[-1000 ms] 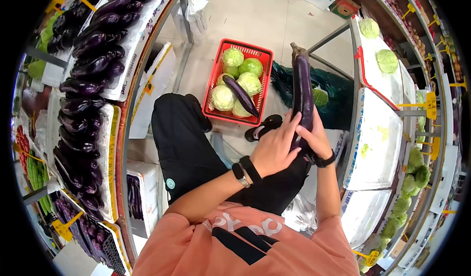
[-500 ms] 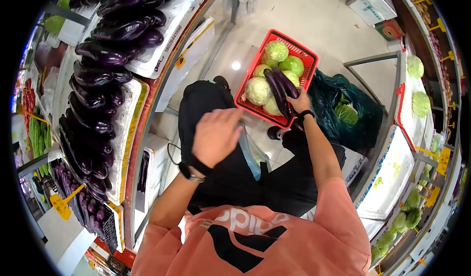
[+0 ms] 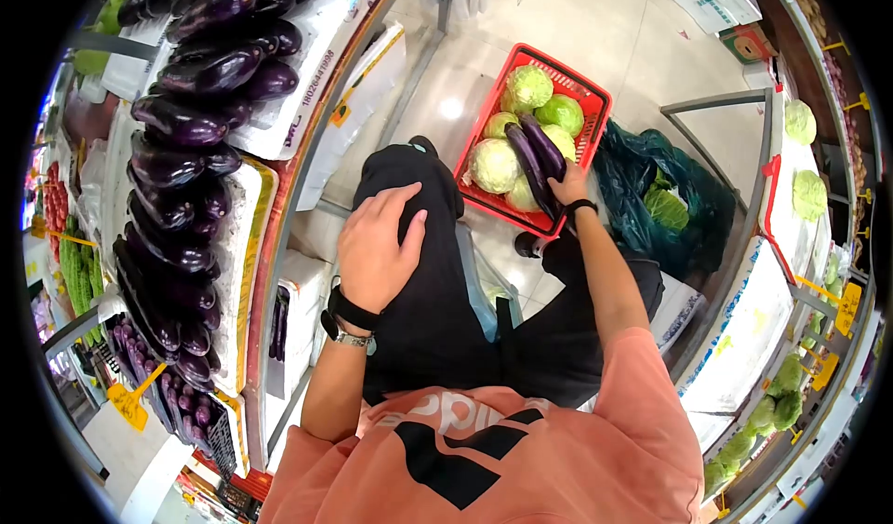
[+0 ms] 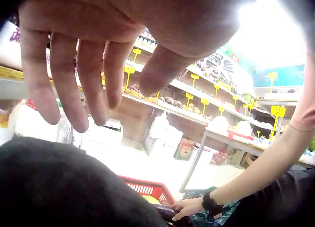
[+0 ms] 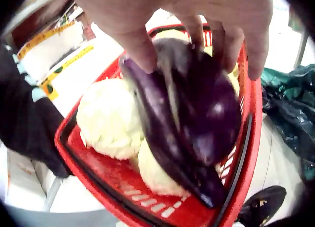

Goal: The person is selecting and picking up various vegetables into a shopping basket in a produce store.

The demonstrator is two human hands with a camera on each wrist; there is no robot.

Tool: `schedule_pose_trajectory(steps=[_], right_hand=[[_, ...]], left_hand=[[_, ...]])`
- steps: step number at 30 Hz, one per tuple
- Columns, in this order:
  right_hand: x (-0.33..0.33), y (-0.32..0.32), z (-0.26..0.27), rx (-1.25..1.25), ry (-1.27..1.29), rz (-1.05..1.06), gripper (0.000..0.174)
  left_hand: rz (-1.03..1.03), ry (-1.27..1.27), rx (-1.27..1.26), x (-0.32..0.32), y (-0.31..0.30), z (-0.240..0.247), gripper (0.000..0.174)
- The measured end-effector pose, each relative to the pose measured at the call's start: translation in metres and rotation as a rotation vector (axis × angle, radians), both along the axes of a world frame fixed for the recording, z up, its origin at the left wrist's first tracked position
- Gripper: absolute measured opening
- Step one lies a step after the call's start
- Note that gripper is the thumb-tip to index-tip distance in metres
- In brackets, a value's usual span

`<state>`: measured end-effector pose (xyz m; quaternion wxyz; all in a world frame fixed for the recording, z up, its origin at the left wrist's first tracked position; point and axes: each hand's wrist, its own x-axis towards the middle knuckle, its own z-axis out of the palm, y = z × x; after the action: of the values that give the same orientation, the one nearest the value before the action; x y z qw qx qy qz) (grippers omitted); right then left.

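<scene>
right hand (image 3: 570, 187) grips eggplant (image 5: 211, 116) by end, alongside second eggplant (image 5: 157, 111) in basket (image 5: 106, 175), cabbages (image 3: 495, 165) beneath likely cushioning both; left hand (image 3: 379, 249) by knee (image 3: 405, 166), fingers loose, holding nothing.

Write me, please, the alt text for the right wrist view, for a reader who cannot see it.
A right hand grips a thick, dark purple eggplant beside a slimmer one, above pale cabbages in a red basket. Dark green plastic lies to the right, and a dark shoe shows at lower right.
</scene>
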<state>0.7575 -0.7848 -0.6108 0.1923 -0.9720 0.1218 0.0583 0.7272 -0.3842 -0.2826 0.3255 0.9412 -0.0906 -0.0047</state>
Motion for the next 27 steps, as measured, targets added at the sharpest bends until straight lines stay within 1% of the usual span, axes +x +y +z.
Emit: schedule_pose_trajectory(steps=[1,2,4,5,6,7,8,9,10,12,13,14,15,16,17,18,19,20,22,24,26,27], right_hand=[[0.007,-0.004,0.010,-0.046,0.008,0.055,0.057],[0.023,0.000,0.073,0.053,0.207,-0.016,0.043],[0.038,-0.065,0.061,0.281,-0.034,0.066,0.028],[0.047,-0.071,0.096,0.095,-0.107,0.086,0.030],[0.047,-0.072,0.153,0.205,0.018,0.044,0.035],[0.044,-0.100,0.160,0.174,-0.119,0.088,0.040],[0.044,-0.130,0.165,0.262,-0.135,0.066,0.041],[0.041,-0.168,0.160,0.319,-0.203,0.115,0.041],[0.029,-0.171,0.196,0.248,-0.173,0.096,0.040],[0.007,-0.208,0.210,0.028,-0.300,0.144,0.037],[-0.005,-0.206,0.224,0.040,-0.309,0.130,0.036],[-0.017,-0.191,0.242,0.051,-0.315,0.113,0.036],[-0.026,-0.178,0.255,0.088,-0.294,0.127,0.035],[-0.034,-0.163,0.264,0.124,-0.270,0.139,0.035],[-0.038,-0.145,0.273,0.199,-0.246,0.150,0.035],[-0.040,-0.118,0.287,0.217,-0.260,0.196,0.035],[-0.037,-0.085,0.305,0.234,-0.272,0.238,0.035],[-0.035,-0.051,0.323,0.250,-0.284,0.277,0.035],[-0.029,0.023,0.362,0.359,-0.390,0.407,0.035],[-0.015,0.075,0.363,0.554,-0.448,0.451,0.037],[-0.004,0.112,0.353,0.506,-0.502,0.569,0.037],[-0.003,0.127,0.343,0.537,-0.444,0.570,0.036]], left_hand=[[0.014,-0.036,-0.022,0.000,-0.001,0.004,0.026],[0.036,-0.068,-0.028,-0.003,0.001,0.009,0.025],[0.083,-0.124,0.004,-0.009,0.017,0.028,0.022],[0.148,-0.107,-0.009,-0.013,0.025,0.038,0.023],[0.215,-0.096,-0.026,-0.017,0.036,0.049,0.024],[0.262,-0.157,0.008,-0.021,0.052,0.059,0.024],[0.306,-0.222,0.034,-0.026,0.069,0.068,0.023],[0.347,-0.301,0.054,-0.031,0.086,0.080,0.025],[0.433,-0.364,0.111,-0.039,0.110,0.083,0.026],[0.581,-0.491,0.274,-0.057,0.144,0.110,0.031],[0.636,-0.537,0.427,-0.068,0.159,0.120,0.036],[0.688,-0.579,0.579,-0.078,0.174,0.128,0.041],[0.750,-0.551,0.688,-0.089,0.194,0.128,0.052],[0.837,-0.431,0.715,-0.099,0.208,0.127,0.065],[0.858,-0.353,0.732,-0.107,0.223,0.121,0.072],[0.874,-0.272,0.748,-0.114,0.238,0.113,0.078],[0.805,-0.179,0.707,-0.119,0.252,0.105,0.088],[0.815,-0.219,0.860,-0.121,0.243,0.098,0.088],[0.836,-0.215,0.910,-0.117,0.239,0.094,0.088],[0.845,-0.214,0.873,-0.114,0.243,0.094,0.084],[0.872,-0.175,0.798,-0.110,0.243,0.103,0.081],[0.888,-0.137,0.743,-0.110,0.241,0.112,0.079]])
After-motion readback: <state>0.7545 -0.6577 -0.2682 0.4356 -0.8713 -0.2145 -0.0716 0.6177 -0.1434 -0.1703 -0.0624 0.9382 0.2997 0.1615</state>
